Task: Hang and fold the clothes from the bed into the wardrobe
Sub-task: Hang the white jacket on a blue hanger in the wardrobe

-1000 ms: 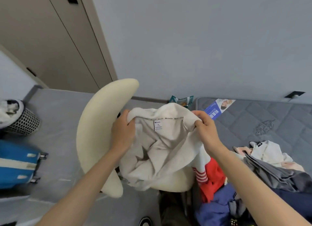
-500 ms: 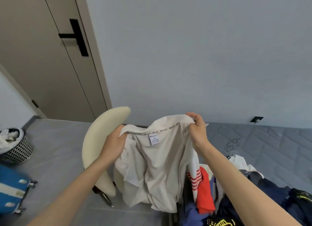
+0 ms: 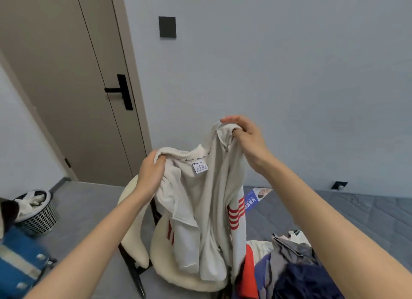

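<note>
- Both hands hold a white sweatshirt [image 3: 207, 209] up above the cream chair [image 3: 142, 243]: left hand [image 3: 151, 176] and right hand [image 3: 247, 138] bunch its collar.
- The neck label [image 3: 200, 166] has print too small to read.
- Right of the chair, a grey mattress [image 3: 334, 211] carries a clothes pile [image 3: 296, 265].

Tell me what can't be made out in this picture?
- White garment: front hidden, inside faces the head camera.
- Neck label: print too small.
- Chair: seat covered by the garment.
- Clothes pile: cut off by the bottom edge.
- Wardrobe: out of view.
</note>
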`<state>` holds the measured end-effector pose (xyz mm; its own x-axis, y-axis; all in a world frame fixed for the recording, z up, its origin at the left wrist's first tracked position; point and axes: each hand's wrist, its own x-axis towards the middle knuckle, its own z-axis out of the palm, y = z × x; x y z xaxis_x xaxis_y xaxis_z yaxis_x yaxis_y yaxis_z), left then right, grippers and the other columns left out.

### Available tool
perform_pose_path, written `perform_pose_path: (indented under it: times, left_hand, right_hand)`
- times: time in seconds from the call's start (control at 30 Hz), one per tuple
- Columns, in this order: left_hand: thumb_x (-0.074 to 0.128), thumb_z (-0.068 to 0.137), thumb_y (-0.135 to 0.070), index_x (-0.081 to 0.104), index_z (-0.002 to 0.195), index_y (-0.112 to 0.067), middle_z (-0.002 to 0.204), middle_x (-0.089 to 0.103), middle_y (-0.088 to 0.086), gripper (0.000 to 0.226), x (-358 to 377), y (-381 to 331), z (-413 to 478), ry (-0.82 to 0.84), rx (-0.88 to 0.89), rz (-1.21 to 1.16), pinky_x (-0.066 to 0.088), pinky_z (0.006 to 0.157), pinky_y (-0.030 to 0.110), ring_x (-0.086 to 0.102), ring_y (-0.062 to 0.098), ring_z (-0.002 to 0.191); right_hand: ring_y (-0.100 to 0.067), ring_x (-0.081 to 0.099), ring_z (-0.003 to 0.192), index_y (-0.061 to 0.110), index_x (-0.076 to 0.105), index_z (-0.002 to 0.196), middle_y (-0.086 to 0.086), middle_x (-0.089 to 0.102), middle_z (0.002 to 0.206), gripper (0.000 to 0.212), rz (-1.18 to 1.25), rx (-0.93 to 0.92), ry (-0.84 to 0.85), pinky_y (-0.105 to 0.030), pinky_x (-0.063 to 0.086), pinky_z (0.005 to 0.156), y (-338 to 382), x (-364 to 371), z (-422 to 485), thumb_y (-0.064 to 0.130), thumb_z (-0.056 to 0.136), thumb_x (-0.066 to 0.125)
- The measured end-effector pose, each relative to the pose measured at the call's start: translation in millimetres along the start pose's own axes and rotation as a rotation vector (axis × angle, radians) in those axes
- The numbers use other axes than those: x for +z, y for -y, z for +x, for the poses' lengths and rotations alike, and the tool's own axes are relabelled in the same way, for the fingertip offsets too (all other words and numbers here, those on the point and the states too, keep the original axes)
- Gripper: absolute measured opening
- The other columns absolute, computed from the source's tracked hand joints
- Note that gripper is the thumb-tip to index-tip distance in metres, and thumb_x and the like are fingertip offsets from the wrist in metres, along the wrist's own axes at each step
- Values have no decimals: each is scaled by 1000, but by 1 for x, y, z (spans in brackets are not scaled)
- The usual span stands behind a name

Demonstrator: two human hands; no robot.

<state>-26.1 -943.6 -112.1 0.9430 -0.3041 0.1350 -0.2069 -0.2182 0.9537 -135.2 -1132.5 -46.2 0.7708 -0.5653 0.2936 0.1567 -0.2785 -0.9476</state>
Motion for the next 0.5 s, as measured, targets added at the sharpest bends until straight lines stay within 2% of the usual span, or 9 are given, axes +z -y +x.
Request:
perform_pose_path:
  times: [0.1, 0.17, 0.27, 0.3, 0.37, 0.43, 0.5]
  left_hand:
    - [39, 96, -10, 60, 96, -14, 85, 58, -7, 22, -12, -26, -1, -80, 73, -62, 40, 67, 20, 52, 6, 77]
    - [39, 96, -11, 60, 96, -15, 86, 59, -7, 22, -18, -34, -2, -72, 81, -61, 40, 66, 20, 52, 4, 76]
    - [35, 95, -9, 59, 98, -15, 89, 59, -4, 25, -20, -33, -4, 34, 22, 49, 39, 63, 23, 52, 6, 77]
    - [34, 95, -7, 57, 98, -15, 88, 57, -3, 25, -20, -28, -7, 76, -18, 87, 38, 61, 24, 51, 7, 76]
    - [32, 95, -4, 55, 98, -13, 89, 55, 1, 25, -17, -6, -12, 126, -100, 154, 36, 59, 26, 50, 13, 77]
    - [31, 93, -3, 54, 97, -11, 97, 55, 7, 24, -14, 23, -16, 123, -135, 255, 39, 66, 30, 52, 24, 89]
    - [32, 91, -6, 51, 93, -14, 106, 53, 12, 20, -8, 44, -11, 111, -154, 413, 41, 81, 37, 51, 31, 98]
  right_hand:
    - [3, 57, 91, 28, 68, 86, 21, 65, 95, 54, 21, -27, 17, -8, 41, 81, 26, -1, 4, -11, 85, 31]
    - [2, 58, 92, 26, 70, 89, 16, 67, 96, 48, 6, -1, -4, -9, 44, 77, 28, -6, 6, -6, 88, 33]
    - [-8, 56, 96, 16, 71, 97, 6, 65, 102, 45, -106, 139, -29, -12, 43, 72, 7, -20, 5, -5, 89, 32]
    - [-9, 54, 99, 12, 71, 100, 2, 64, 105, 46, -143, 196, -26, -14, 43, 73, -6, -26, 0, -6, 89, 30]
    - [-13, 53, 101, 8, 70, 98, -5, 64, 109, 43, -194, 313, -31, -18, 42, 86, -39, -38, -16, -7, 89, 31]
    - [-14, 56, 96, 11, 69, 91, -7, 66, 104, 33, -233, 410, -13, -22, 43, 86, -73, -49, -33, -4, 89, 40]
    - [-14, 57, 86, 14, 68, 89, -6, 64, 98, 19, -300, 470, 127, -21, 45, 75, -88, -59, -46, 4, 78, 56]
